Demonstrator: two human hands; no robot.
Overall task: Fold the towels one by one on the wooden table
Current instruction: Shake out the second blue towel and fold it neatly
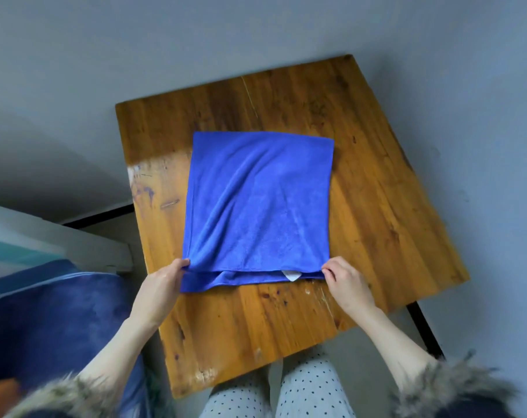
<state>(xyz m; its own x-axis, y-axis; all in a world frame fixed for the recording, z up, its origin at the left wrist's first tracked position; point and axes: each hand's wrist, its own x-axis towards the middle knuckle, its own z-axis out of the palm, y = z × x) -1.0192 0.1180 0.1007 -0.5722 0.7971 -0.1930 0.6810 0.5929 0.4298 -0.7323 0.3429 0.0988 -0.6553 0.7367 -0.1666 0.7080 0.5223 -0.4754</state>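
Head view showed one blue towel (pixel 257 203) lying doubled near the middle of the wooden worktop (pixel 376 206), a white tag (pixel 291 275) peeking from its near edge. It looked soft, light and limp, likely to sag unless taken by the corners. The left hand (pixel 162 285) pinched the near-left corner of the upper layer; the right hand (pixel 348 283) pinched the near-right. Two hands, one towel; other towels possibly lay out of frame.
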